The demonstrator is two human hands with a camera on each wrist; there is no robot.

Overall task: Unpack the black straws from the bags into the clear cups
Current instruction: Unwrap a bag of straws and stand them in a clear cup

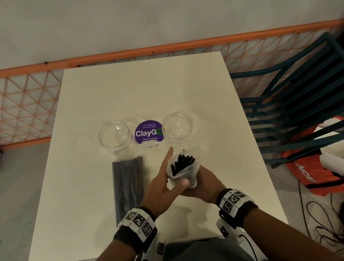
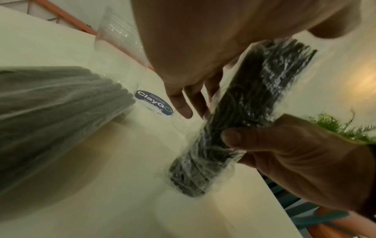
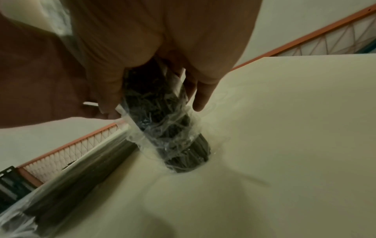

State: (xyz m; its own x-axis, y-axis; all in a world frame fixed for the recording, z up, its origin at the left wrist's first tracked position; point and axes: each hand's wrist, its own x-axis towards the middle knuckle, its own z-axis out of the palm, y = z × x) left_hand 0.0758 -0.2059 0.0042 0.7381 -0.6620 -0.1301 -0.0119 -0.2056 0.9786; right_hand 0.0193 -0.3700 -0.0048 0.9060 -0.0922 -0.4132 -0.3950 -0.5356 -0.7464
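Straws, black, bundled in a clear plastic bag [image 1: 181, 168], stand upright with the bag's lower end on the white bench [image 1: 118, 89], near its front edge, mouth open at top and straw ends showing. Right hand [image 1: 204, 186] grips the bag around its middle; the left wrist view shows the thumb [image 2: 244, 138] across the front with the other fingers curled behind. Left hand [image 1: 164, 183] lies against the bag's left side, fingers straight and pressed together, pointing away from the person, thumb crossing the bag's front.

Second clear bag of black straws [image 1: 128, 183] lies flat on the bench just left of the hands, untouched, lengthwise front to back.

Two clear round plastic cups [image 1: 114, 137] [image 1: 177, 127] stand upright beyond both bags, well apart, holding nothing visible. Round purple "ClayGo" sticker [image 1: 148, 132] sits between them.

Dark teal slatted chair [image 1: 306, 100] stands right of the bench; orange mesh fence [image 1: 12, 106] runs behind.
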